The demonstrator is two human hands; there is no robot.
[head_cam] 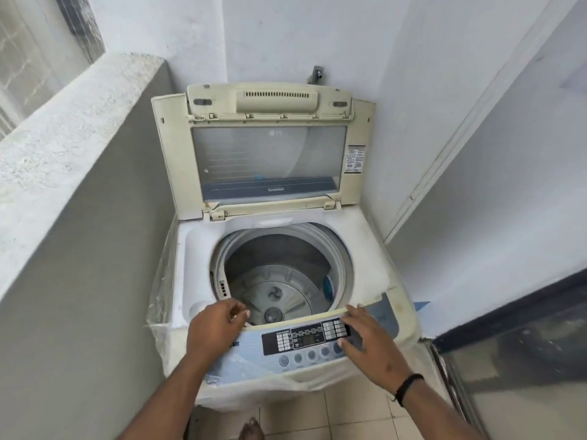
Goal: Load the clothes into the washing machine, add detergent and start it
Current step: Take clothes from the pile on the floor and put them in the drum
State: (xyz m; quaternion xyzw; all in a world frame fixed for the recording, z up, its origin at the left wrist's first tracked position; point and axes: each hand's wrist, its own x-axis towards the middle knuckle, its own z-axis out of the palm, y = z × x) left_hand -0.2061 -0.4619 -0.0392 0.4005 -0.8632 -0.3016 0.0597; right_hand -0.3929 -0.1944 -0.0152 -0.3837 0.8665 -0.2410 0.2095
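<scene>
Beside grey wall (95, 249), open washing machine (374, 249), tiled floor (295, 417).

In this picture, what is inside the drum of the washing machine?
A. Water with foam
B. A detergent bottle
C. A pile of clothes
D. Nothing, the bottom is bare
D: under the raised lid, the drum shows its bare grey bottom with the agitator plate, and no clothes, water or bottle lie in it.

cream washing machine (279, 217), pale blue control panel (251, 344), black wristband (408, 389).
</scene>
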